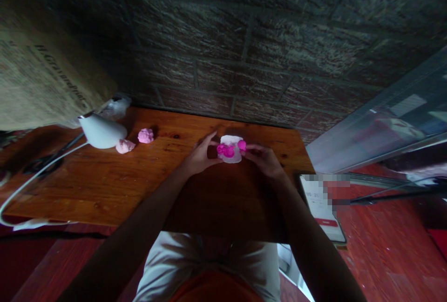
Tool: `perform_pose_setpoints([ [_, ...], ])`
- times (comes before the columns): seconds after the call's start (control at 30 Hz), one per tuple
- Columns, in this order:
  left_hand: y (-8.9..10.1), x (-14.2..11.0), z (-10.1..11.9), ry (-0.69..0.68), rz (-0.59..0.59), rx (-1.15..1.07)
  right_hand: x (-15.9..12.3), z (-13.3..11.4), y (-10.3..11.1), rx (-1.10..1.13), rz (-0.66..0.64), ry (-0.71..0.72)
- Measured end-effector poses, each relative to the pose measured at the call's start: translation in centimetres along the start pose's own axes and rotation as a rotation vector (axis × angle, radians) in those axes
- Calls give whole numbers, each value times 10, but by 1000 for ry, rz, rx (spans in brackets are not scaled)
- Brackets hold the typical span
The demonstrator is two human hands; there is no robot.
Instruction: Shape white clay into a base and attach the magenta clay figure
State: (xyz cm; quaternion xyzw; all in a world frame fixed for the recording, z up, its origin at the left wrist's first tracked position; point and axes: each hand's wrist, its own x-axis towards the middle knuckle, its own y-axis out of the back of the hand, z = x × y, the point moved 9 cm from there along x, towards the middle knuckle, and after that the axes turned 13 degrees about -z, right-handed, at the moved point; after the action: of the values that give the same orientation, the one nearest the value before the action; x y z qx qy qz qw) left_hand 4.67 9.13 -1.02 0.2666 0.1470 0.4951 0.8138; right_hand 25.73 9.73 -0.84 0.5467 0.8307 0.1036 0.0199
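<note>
Between my hands on the wooden table lies a small pale, whitish piece with a wavy edge. On top of it are bright pink lumpy pieces, clay-like in look. My left hand curves around the left side of the pale piece, thumb at the near edge and fingers at the far one. At the right edge, the fingertips of my right hand are closed on a round bright pink piece. Whether that round piece touches the pale one below cannot be made out.
Two light pink crumpled lumps sit to the left on the table, by a white cone-shaped object with a white cable. A large printed brown paper bag stands far left. A brick wall closes the back.
</note>
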Motion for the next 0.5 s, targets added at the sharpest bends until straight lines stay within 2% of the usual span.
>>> perform_pose_setpoints([
  [0.1,1,0,1,-21,7,-2,1,1,-6,-8,-53,5],
  [0.23,1,0,-1,-29,7,-5,0,0,-9,-130,-96,-16],
  [0.5,1,1,1,-24,10,-5,1,-4,-10,-363,-81,2],
])
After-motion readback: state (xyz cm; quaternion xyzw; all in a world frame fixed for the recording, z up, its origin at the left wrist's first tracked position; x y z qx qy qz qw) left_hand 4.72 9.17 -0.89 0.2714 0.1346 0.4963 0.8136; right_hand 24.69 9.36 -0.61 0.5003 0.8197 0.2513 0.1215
